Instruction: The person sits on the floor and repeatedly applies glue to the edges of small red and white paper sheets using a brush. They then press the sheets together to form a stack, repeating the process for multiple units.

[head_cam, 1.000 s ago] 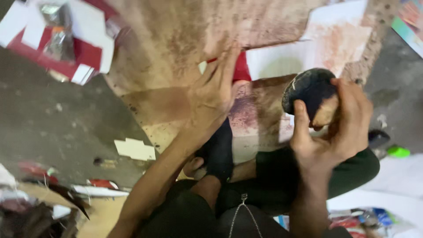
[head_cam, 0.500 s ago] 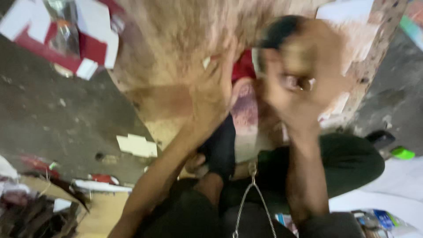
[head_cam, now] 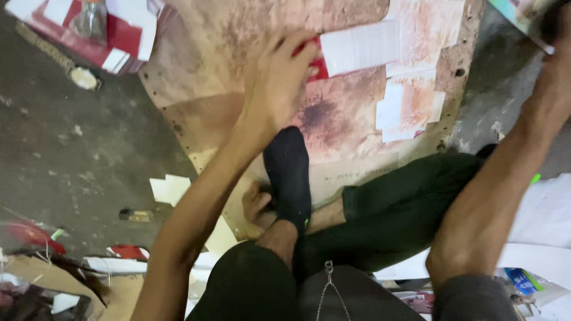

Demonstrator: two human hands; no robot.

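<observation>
Item: stained plywood board (head_cam: pixel 238 113), centre frame, flat on the concrete floor (head_cam: pixel 65 154).

I see my left hand (head_cam: pixel 276 89) spread flat, fingers pressed onto a red sheet (head_cam: pixel 318 66) just beside a white paper stack (head_cam: pixel 363 47), apparently to pin it in place.

My right hand (head_cam: pixel 556 65), upper right corner, is cut off by the frame edge; whether it grips anything I cannot tell.

A black-socked foot (head_cam: pixel 288 172) rests on the board's lower edge, likely steadying it.

Upper left: red-and-white boxes (head_cam: pixel 113 32).
</observation>
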